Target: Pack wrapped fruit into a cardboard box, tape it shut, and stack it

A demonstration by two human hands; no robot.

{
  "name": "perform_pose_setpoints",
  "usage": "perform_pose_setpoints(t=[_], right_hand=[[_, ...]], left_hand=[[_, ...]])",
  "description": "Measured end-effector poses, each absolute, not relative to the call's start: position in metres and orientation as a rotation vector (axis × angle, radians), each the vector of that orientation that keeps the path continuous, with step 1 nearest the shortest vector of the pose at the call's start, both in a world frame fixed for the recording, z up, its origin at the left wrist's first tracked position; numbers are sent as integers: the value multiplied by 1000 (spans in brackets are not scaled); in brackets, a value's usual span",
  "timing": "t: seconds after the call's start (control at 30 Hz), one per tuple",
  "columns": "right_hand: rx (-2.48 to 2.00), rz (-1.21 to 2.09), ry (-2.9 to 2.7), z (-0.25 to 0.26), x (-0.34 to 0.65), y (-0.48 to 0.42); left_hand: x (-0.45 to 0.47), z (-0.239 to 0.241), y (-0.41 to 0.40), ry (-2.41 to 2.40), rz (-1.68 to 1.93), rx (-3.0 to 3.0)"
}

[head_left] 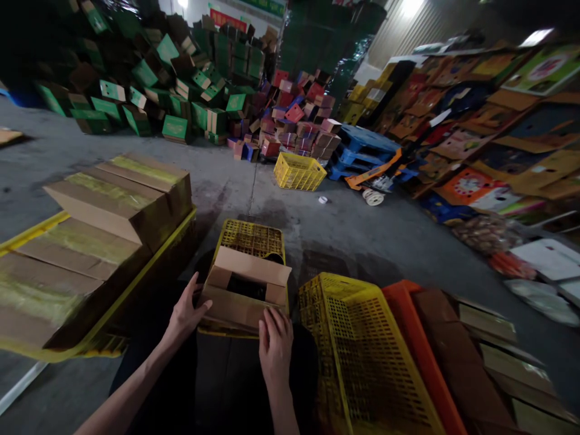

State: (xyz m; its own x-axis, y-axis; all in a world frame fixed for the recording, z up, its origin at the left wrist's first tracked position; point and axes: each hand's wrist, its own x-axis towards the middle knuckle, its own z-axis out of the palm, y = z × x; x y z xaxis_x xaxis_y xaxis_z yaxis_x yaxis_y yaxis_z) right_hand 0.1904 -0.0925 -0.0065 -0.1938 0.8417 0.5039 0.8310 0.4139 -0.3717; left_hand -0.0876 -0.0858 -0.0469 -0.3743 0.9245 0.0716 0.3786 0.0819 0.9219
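Note:
A brown cardboard box (244,284) with its top flaps partly folded sits on an upturned yellow plastic crate (254,237) in front of me. My left hand (185,313) rests against the box's left side, fingers spread. My right hand (275,343) lies flat on the near flap at the box's front right corner, fingers stretched out. The box's dark inside shows through the gap between the flaps.
Sealed brown cartons (122,196) lie stacked on the left. A yellow crate (357,350) and an orange crate (421,356) lean at the right beside flat cardboard (484,356). Farther off are another yellow crate (299,171), a blue pallet (365,148), and heaps of green boxes (172,78).

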Motion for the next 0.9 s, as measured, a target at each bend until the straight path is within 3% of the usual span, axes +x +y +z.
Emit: perform_pose_setpoints(t=[0.17, 0.37, 0.6, 0.9], right_hand=[[-1440, -33, -2107, 0, 187, -87], [-1499, -40, -2172, 11, 190, -82], [-1513, 85, -2151, 28, 195, -49], [-1415, -19, -2211, 41, 186, 37]], left_hand=[[-69, -28, -94, 2053, 1147, 1783], [-17, -19, -106, 1692, 849, 2446], [-13, -31, -103, 1747, 857, 2508], [-1, -33, -98, 1839, 970, 2395]])
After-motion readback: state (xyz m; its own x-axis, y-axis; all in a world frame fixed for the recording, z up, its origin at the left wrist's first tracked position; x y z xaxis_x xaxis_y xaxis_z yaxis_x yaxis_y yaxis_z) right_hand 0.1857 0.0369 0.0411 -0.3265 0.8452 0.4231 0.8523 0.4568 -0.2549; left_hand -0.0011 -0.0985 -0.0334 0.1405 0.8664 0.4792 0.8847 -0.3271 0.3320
